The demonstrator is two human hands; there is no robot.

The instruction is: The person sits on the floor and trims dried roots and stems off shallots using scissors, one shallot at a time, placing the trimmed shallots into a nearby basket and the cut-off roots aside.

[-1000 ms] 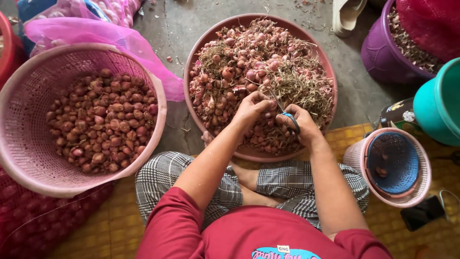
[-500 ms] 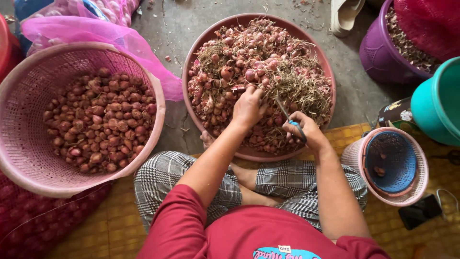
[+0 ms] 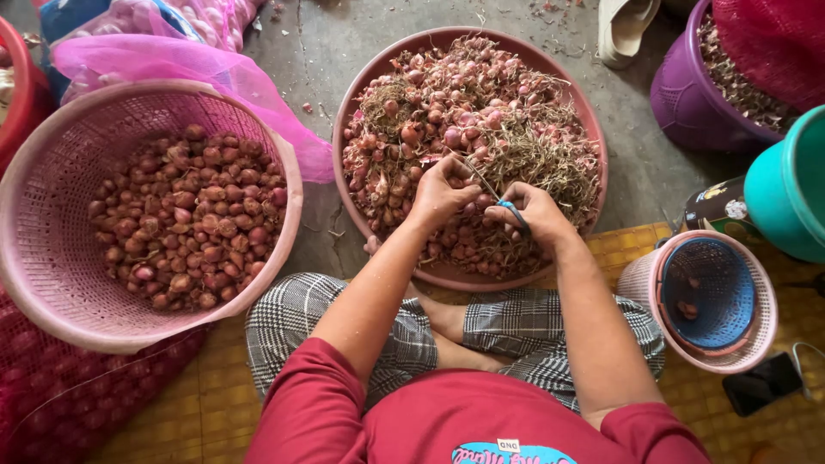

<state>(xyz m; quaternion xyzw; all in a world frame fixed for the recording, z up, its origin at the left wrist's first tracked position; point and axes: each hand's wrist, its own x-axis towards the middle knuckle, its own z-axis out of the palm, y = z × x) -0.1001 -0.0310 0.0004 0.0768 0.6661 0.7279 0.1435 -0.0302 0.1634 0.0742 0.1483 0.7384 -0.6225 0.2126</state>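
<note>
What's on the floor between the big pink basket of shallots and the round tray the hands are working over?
In the head view, pink mesh netting spills into the gap; below it, bare concrete floor with scraps.

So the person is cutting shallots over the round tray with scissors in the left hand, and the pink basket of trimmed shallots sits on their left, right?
Not quite. The head view shows the scissors in the right hand, not the left; the left hand holds a shallot. The rest stands: both hands work over the round tray, and the pink basket of trimmed shallots sits on their left.
</note>
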